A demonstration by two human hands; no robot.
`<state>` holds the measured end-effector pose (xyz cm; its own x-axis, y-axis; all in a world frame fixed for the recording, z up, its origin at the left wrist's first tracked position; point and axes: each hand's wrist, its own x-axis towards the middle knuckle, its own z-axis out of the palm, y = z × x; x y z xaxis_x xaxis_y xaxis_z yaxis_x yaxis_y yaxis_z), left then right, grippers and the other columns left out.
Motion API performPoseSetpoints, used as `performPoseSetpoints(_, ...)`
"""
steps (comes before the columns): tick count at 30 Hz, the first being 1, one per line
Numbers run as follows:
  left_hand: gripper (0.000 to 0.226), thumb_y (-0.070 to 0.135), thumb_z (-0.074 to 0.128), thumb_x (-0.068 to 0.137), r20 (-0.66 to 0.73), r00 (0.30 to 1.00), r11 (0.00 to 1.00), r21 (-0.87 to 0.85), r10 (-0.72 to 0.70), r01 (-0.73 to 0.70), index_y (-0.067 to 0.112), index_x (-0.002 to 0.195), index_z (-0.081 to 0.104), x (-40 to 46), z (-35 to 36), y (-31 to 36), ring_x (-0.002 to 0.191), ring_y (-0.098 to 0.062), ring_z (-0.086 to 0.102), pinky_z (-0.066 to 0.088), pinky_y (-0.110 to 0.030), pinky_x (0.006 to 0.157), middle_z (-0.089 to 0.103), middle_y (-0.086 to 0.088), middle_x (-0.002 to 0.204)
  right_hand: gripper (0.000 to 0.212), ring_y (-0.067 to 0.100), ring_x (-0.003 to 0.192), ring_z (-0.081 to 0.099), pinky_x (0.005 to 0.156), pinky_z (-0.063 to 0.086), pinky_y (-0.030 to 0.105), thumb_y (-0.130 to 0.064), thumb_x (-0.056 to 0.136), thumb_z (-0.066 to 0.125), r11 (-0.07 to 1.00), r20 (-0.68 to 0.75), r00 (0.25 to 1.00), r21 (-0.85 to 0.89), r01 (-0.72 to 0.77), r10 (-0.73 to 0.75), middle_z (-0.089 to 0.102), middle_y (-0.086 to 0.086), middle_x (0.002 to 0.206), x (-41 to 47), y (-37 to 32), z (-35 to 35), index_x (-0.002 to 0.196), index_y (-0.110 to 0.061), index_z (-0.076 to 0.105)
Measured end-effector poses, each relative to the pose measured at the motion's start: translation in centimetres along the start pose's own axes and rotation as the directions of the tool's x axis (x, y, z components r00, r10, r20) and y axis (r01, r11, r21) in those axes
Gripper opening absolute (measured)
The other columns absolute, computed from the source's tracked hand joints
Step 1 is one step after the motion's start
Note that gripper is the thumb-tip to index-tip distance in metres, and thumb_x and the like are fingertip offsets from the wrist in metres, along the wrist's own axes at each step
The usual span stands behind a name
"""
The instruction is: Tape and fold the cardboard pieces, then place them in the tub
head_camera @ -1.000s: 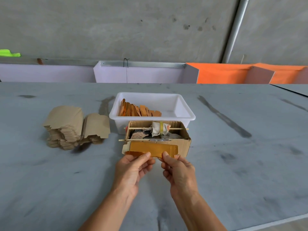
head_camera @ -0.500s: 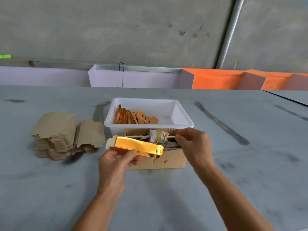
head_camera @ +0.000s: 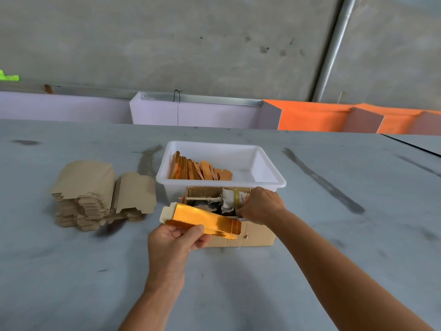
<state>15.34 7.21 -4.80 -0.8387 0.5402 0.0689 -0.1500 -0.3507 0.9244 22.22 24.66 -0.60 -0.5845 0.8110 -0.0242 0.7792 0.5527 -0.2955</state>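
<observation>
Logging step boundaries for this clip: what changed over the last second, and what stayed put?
The right hand let go of the gold cardboard piece and reached into the open brown box, by the tape roll; what its fingers hold is hidden. The left hand kept its grip and lifted the piece alone. The white tub, its folded pieces and the flat cardboard stack stayed put.

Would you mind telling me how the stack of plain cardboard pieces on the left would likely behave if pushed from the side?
The stack looks loose and uneven, so it would probably shear and slide apart. The thin flat sheets seem light. One piece leaning against its side would likely fall flat.
</observation>
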Motion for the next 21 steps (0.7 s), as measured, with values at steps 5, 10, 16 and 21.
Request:
performPoseSetpoints(5,0.016,-0.008,0.066,0.078,-0.011,1.000,1.000,-0.010,-0.006,0.006,0.007,0.079,0.068,-0.07,-0.25,-0.10,0.059,-0.025,0.069,0.055,-0.025,0.052,0.071,-0.013,0.069,0.022,0.021,0.097,0.055,0.085,0.052,0.033,-0.030,0.084,0.064,0.999,-0.002,1.000,-0.030,-0.027,0.027,0.056,0.002,0.094,0.02,-0.07,0.39,0.089,-0.017,0.047)
performPoseSetpoints(10,0.014,-0.007,0.066,0.078,-0.009,1.000,1.000,-0.013,-0.023,0.023,0.006,0.080,0.068,0.06,-0.46,-0.23,0.062,-0.026,0.069,0.056,-0.026,0.054,0.072,-0.014,0.071,0.024,0.020,0.095,0.057,0.085,0.053,0.033,-0.031,0.083,0.066,0.999,-0.011,0.999,0.012,-0.046,0.046,0.058,0.002,0.094,0.20,-0.08,0.49,0.088,-0.016,0.047)
performPoseSetpoints(16,0.012,-0.006,0.067,0.078,-0.005,0.999,0.999,-0.010,-0.036,0.036,0.004,0.085,0.068,0.17,-0.60,-0.46,0.064,-0.026,0.070,0.056,-0.027,0.056,0.072,-0.014,0.073,0.026,0.018,0.091,0.060,0.082,0.054,0.031,-0.031,0.083,0.068,0.994,-0.032,0.996,0.076,-0.082,0.085,0.060,0.002,0.092,0.28,-0.31,0.49,0.090,-0.015,0.049)
performPoseSetpoints(21,0.011,-0.005,0.067,0.078,0.000,0.999,0.999,0.003,-0.047,0.047,0.003,0.086,0.068,0.26,-0.62,-0.76,0.064,-0.028,0.070,0.056,-0.026,0.056,0.072,-0.015,0.074,0.026,0.017,0.090,0.062,0.080,0.054,0.030,-0.026,0.081,0.071,0.983,-0.028,0.991,0.134,-0.122,0.127,0.063,0.003,0.093,0.21,-0.51,0.46,0.096,-0.013,0.054)
